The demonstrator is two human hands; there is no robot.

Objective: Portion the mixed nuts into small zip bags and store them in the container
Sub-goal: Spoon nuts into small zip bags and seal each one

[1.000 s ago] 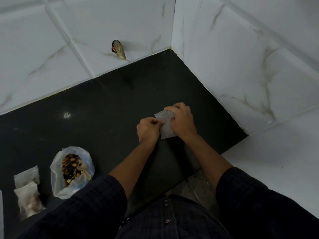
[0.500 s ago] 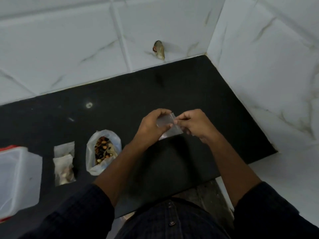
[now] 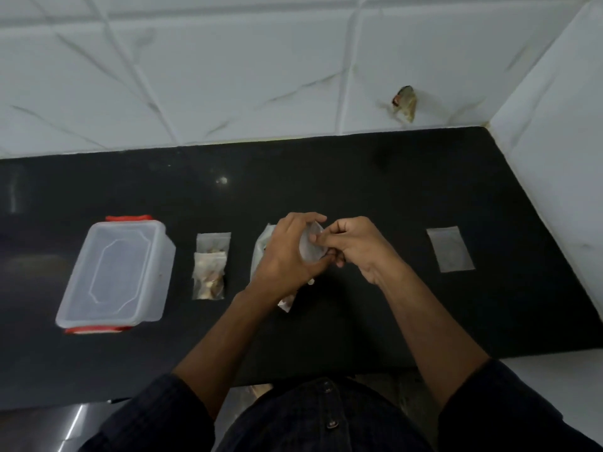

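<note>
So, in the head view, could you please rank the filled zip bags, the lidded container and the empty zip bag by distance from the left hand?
1. Filled zip bags, just left of the left hand.
2. Lidded container, farther left.
3. Empty zip bag, far right, beyond the right hand.

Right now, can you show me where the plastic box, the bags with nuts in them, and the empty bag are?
plastic box (image 3: 117, 272), head view, middle of its clear lid.
bags with nuts (image 3: 208, 275), head view, on the nearer filled bag.
empty bag (image 3: 450, 249), head view, its flat middle.

Black counter (image 3: 408, 197), white marble wall tiles (image 3: 228, 76) w/ chipped hole (image 3: 405, 102).
</note>
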